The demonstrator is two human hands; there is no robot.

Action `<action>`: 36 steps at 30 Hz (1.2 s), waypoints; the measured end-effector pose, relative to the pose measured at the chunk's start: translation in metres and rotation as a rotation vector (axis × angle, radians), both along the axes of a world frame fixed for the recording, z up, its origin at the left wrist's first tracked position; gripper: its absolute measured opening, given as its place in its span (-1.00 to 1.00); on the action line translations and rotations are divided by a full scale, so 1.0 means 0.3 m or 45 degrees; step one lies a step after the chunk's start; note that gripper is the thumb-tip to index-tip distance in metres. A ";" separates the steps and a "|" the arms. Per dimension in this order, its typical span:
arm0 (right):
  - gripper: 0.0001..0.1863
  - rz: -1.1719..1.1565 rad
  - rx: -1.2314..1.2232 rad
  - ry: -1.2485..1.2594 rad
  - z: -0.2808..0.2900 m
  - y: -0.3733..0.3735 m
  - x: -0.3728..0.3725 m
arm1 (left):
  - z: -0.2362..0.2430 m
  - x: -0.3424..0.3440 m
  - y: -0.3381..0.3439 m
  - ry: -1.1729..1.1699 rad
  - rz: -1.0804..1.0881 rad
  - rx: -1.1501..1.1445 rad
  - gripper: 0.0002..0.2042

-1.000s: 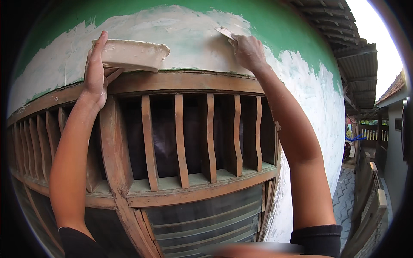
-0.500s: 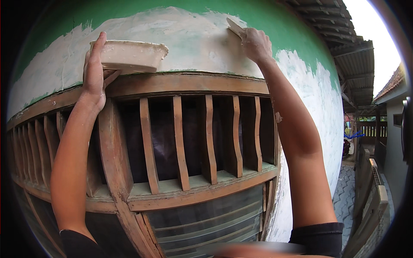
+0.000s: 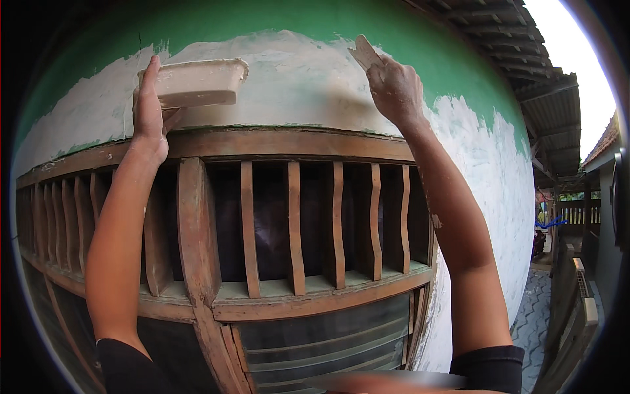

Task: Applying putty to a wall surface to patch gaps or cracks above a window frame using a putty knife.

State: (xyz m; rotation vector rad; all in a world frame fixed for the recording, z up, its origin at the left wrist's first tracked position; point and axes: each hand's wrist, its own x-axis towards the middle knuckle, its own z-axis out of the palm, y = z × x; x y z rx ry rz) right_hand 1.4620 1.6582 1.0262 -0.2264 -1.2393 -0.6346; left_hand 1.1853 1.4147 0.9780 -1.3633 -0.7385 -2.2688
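Note:
My left hand (image 3: 149,118) is closed on a cream plastic tray (image 3: 200,85) smeared with putty, held up in front of the wall over the window. My right hand (image 3: 396,92) grips a flat putty knife (image 3: 363,51), its blade angled up to the left at the edge between pale putty (image 3: 289,62) and green paint (image 3: 262,16); whether it touches the wall I cannot tell. Both forearms reach up from below, the right one flecked with putty.
A weathered wooden window frame (image 3: 289,146) has vertical slats (image 3: 295,230) over louvred glass panes (image 3: 315,341). At right are a corrugated roof overhang (image 3: 558,125), a paved path (image 3: 531,315), leaning panels (image 3: 577,302) and a neighbouring wall (image 3: 607,210).
The view has shifted, so window and wall sit lower and slightly right in the frame. My right hand with the knife has moved right along the wall, the blade now more steeply raised.

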 end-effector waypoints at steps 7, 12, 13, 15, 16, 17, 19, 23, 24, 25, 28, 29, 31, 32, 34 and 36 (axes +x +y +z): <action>-0.71 0.055 0.166 0.017 0.297 0.070 -0.157 | 0.034 0.022 0.058 -0.013 -0.001 -0.034 -0.28; -0.76 -0.031 0.130 -0.259 0.251 -0.009 -0.399 | 0.053 -0.076 0.007 -0.014 0.120 -0.040 -0.25; -0.78 0.012 0.233 -0.413 0.191 -0.058 -0.407 | 0.044 -0.072 -0.030 -0.039 0.145 0.034 -0.26; -0.79 -0.101 0.273 -0.617 0.074 -0.136 -0.389 | 0.042 -0.059 -0.083 -0.054 0.160 0.115 -0.27; -0.79 -0.156 0.349 -0.626 0.074 -0.089 -0.409 | 0.041 -0.054 -0.102 -0.044 0.153 0.098 -0.28; -0.78 -0.098 0.312 -0.616 0.056 -0.105 -0.384 | 0.040 -0.051 -0.132 -0.032 0.160 0.087 -0.28; -0.77 -0.023 0.193 -0.484 0.086 -0.117 -0.312 | 0.046 -0.047 -0.163 -0.052 0.228 0.055 -0.29; -0.78 -0.138 -0.109 0.066 0.266 -0.013 -0.130 | 0.046 -0.056 -0.130 -0.082 0.295 -0.062 -0.26; -0.78 -0.220 -0.189 0.157 0.319 0.039 -0.108 | 0.044 -0.063 -0.115 -0.100 0.325 -0.089 -0.25; -0.78 -0.212 -0.187 0.151 0.345 0.039 -0.123 | 0.038 -0.077 -0.100 -0.093 0.316 -0.095 -0.23; -0.80 -0.252 -0.369 0.194 0.361 -0.012 -0.177 | -0.020 -0.074 -0.072 -0.143 0.202 -0.102 -0.22; -0.81 -0.242 -0.350 0.133 0.356 -0.078 -0.225 | -0.038 -0.088 -0.074 -0.156 0.207 -0.111 -0.22; -0.81 -0.295 -0.173 -0.020 0.317 -0.178 -0.352 | -0.060 -0.107 -0.070 -0.146 0.097 -0.073 -0.24; -0.80 -0.406 -0.028 -0.110 0.261 -0.229 -0.420 | -0.065 -0.111 -0.075 -0.165 0.105 -0.068 -0.24; -0.83 -0.299 0.262 -0.147 0.171 -0.259 -0.487 | -0.069 -0.086 -0.086 -0.165 0.046 -0.008 -0.16; -0.84 -0.265 0.158 -0.307 0.059 -0.340 -0.473 | -0.090 -0.099 -0.090 -0.192 0.034 -0.019 -0.16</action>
